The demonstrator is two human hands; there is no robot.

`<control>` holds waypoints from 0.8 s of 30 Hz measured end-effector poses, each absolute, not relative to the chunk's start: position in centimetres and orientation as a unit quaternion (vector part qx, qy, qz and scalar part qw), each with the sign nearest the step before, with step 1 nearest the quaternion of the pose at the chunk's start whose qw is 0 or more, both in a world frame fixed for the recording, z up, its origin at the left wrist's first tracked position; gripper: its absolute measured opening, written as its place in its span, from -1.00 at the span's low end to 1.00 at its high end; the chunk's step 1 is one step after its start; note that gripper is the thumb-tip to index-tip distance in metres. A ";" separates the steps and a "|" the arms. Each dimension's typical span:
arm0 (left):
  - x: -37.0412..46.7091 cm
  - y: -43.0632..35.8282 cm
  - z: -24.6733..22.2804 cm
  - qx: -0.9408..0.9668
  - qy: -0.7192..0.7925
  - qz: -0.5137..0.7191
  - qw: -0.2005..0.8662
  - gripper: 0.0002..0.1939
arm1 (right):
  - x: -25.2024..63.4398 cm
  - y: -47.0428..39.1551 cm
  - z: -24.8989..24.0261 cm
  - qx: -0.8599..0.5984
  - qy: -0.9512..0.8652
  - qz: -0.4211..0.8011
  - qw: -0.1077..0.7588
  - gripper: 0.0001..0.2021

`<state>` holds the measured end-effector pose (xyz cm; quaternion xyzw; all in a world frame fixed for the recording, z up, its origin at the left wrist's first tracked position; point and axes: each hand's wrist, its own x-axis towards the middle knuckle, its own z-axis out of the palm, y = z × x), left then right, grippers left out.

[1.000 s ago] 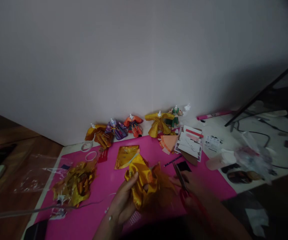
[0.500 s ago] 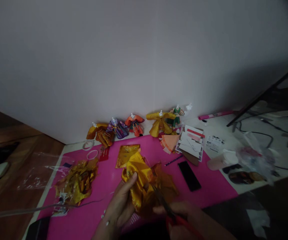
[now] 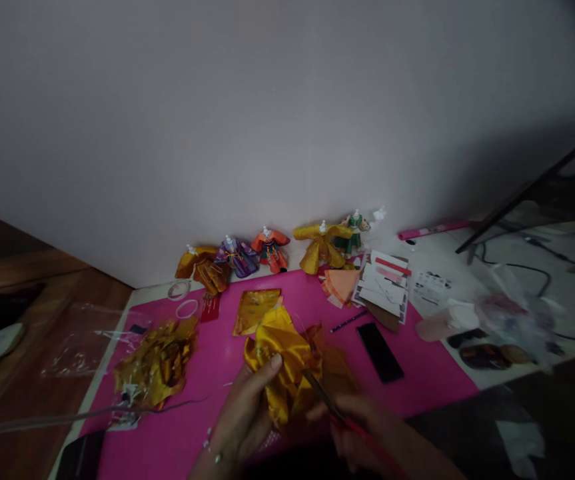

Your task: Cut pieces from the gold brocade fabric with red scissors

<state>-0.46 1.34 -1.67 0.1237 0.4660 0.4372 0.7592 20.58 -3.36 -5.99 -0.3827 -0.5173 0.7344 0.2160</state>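
My left hand (image 3: 250,397) grips a shiny golden-yellow piece of satin cloth (image 3: 282,350), its thumb pressed on top. Red-handled scissors (image 3: 340,417) are in my right hand (image 3: 362,427), which is closed round the handles. Their dark blades reach the right side of the cloth; the tips are hidden against its folds. Darker gold cloth (image 3: 340,370) lies on the pink mat (image 3: 217,353) just beyond the blades. A flat gold patterned piece (image 3: 256,308) rests behind the cloth I hold.
At left is a heap of gold scraps (image 3: 160,360) with clear plastic. Several small dressed doll figures (image 3: 270,250) line the wall. A black phone (image 3: 380,352), papers (image 3: 382,287) and a bottle (image 3: 447,320) stand to the right. A thin cord (image 3: 157,408) crosses the left side.
The scissors' blades look closer together than before, and my right hand has tightened round the handles. The cloth has shifted and spread a little in my left hand. The view has moved slightly.
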 end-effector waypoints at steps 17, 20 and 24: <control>0.6 1.1 -2.9 0.231 0.467 0.512 0.683 -0.72 | 20.4 -1.9 -5.4 -0.387 -0.659 0.563 0.314 -0.59; 0.6 1.1 -2.9 0.255 0.456 0.522 0.674 -0.75 | 20.6 -1.7 -4.8 -0.363 -0.652 0.582 0.323 -0.59; 0.6 1.1 -2.6 0.271 0.463 0.523 0.662 -0.73 | 20.9 -1.5 -3.7 -0.373 -0.640 0.592 0.317 -0.59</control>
